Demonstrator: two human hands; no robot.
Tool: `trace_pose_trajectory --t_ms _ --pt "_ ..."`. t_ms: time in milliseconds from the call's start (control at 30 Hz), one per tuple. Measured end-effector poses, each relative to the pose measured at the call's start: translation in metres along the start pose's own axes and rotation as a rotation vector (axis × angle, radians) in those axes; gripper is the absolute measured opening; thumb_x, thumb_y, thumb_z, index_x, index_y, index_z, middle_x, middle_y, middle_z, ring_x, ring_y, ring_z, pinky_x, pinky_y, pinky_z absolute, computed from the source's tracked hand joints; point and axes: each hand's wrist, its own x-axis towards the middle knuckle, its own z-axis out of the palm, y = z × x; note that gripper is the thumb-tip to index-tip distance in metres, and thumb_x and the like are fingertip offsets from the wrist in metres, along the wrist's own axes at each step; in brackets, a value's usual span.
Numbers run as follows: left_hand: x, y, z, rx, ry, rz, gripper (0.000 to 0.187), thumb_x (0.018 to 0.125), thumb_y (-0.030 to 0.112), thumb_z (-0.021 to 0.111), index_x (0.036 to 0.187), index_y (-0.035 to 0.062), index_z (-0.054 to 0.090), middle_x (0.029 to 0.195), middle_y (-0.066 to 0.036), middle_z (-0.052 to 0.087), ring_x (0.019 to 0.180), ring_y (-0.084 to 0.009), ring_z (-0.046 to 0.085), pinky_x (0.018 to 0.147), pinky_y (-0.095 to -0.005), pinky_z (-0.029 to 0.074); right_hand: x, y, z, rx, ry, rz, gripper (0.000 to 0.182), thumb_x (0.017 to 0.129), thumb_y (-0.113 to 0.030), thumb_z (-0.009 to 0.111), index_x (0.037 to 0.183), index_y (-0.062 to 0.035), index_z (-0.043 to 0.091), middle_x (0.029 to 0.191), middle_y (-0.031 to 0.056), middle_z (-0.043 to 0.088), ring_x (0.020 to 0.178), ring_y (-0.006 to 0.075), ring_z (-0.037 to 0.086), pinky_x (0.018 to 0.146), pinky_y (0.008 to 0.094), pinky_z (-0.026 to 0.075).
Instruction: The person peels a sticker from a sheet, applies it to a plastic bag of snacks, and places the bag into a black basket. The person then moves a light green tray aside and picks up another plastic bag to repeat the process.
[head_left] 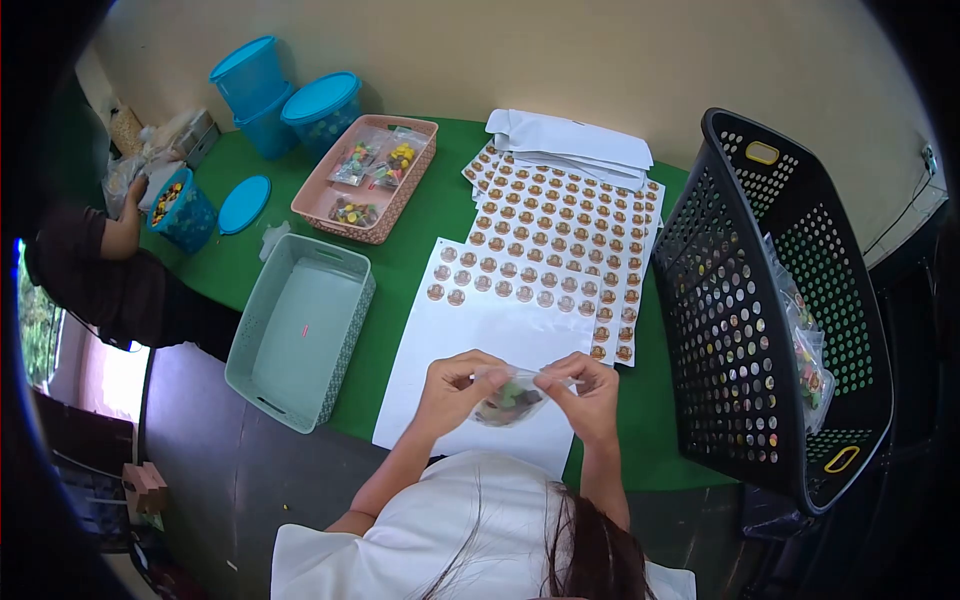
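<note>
Between my hands is a small clear plastic bag [508, 404] with dark, green and pale pieces inside. My left hand [462, 388] pinches its upper left edge, and my right hand [584, 392] pinches the upper right edge. Both hands are closed, thumbs toward each other along the top of the bag. The bag hangs over the blank lower part of a white sticker sheet [440, 370]. Rows of round brown labels [540, 217] cover the upper part of the sheets. What is printed on the labels is too small to read.
At the right stands a tall black perforated basket [735, 330] with filled bags [808, 365] inside. A pink basket [400, 205] holds several candy bags; a pale green basket [300, 330] sits nearer. Blue tubs [320, 110] stand behind. A co-worker [110, 270] reaches beside an open blue tub [185, 215].
</note>
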Motion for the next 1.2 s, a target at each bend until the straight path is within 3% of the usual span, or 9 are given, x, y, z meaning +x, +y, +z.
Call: trace_pose_trajectory --t_ms 267,400,533,633,733,767,867,967,1200 --pt "0.005 0.002 -0.01 -0.026 -0.073 -0.109 0.022 0.08 0.008 0.052 0.099 -0.0007 0.056 0.097 -0.01 0.057 0.086 -0.0143 0.053 0.074 -0.0251 0.043 0.001 -0.003 -0.017 -0.123 -0.139 0.008 0.015 0.079 -0.007 0.054 0.087 0.0044 0.058 0.087 0.0115 0.061 0.076 0.01 0.056 0.067 0.0207 0.044" --pt "0.01 -0.007 0.001 -0.043 0.079 -0.045 0.037 0.08 0.006 0.05 0.116 0.0016 0.043 0.115 -0.012 0.045 0.103 -0.0177 0.045 0.086 -0.0292 0.037 0.0 -0.004 -0.007 -0.099 0.076 -0.03 0.015 0.081 -0.006 0.05 0.087 0.0063 0.055 0.098 0.0168 0.057 0.082 0.0123 0.055 0.07 0.0221 0.045" --pt "0.004 -0.002 0.016 -0.04 -0.065 0.044 0.07 0.078 0.009 0.052 0.131 0.0044 0.007 0.135 -0.013 0.01 0.125 -0.0247 0.012 0.099 -0.0378 0.015 0.0 0.001 0.011 0.004 0.207 -0.141 0.014 0.082 -0.004 0.046 0.09 0.0069 0.049 0.106 0.0202 0.052 0.084 0.015 0.056 0.072 0.0247 0.046" --pt "-0.001 -0.008 0.021 0.265 -0.134 0.24 0.088 0.073 0.016 0.057 0.129 0.0021 -0.01 0.135 -0.018 -0.004 0.126 -0.0291 -0.003 0.1 -0.0374 0.009 -0.006 0.003 0.024 -0.115 -0.118 -0.213 0.025 0.079 -0.006 0.048 0.102 0.0044 0.046 0.115 0.0206 0.045 0.1 0.0237 0.049 0.082 0.0308 0.041" --pt "-0.001 -0.012 0.016 0.203 -0.053 0.116 0.085 0.075 0.016 0.056 0.129 0.0025 -0.008 0.136 -0.017 -0.004 0.126 -0.0248 0.001 0.098 -0.0338 0.017 -0.006 -0.003 0.031 -0.171 -0.285 -0.253 0.033 0.077 -0.005 0.049 0.107 0.0037 0.044 0.115 0.018 0.045 0.102 0.0274 0.046 0.086 0.0335 0.037" --pt "-0.001 -0.008 0.017 -0.054 0.027 0.023 0.07 0.08 0.015 0.05 0.131 0.0021 0.003 0.132 -0.018 0.018 0.121 -0.0208 0.021 0.092 -0.029 0.027 -0.007 -0.004 0.032 -0.138 -0.34 -0.233 0.035 0.076 -0.005 0.049 0.109 0.0036 0.043 0.114 0.0165 0.046 0.102 0.0284 0.045 0.087 0.034 0.035" --pt "-0.003 0.001 0.012 0.022 0.042 -0.112 0.052 0.084 0.015 0.044 0.128 0.0016 0.02 0.117 -0.014 0.042 0.107 -0.0156 0.041 0.083 -0.0247 0.035 -0.008 -0.003 0.033 -0.124 -0.302 -0.177 0.032 0.075 -0.004 0.049 0.107 0.0032 0.046 0.114 0.0139 0.047 0.1 0.0259 0.044 0.085 0.0319 0.036" --pt "0.003 -0.009 0.013 -0.127 0.073 -0.085 0.039 0.085 0.015 0.045 0.12 -0.0003 0.037 0.099 -0.008 0.053 0.094 -0.0133 0.05 0.079 -0.0238 0.038 -0.004 0.0 0.02 -0.189 -0.287 -0.14 0.03 0.076 -0.003 0.049 0.105 0.0025 0.048 0.107 0.0135 0.051 0.093 0.0211 0.049 0.079 0.0291 0.039" --pt "0.003 -0.006 0.016 0.02 0.042 -0.001 0.02 0.079 0.013 0.054 0.092 -0.002 0.057 0.093 -0.008 0.053 0.088 -0.0166 0.053 0.077 -0.0283 0.044 -0.009 -0.002 0.001 -0.104 -0.06 -0.091 0.018 0.077 -0.001 0.05 0.094 0.0021 0.053 0.08 0.0084 0.059 0.071 0.0098 0.054 0.066 0.0223 0.043"
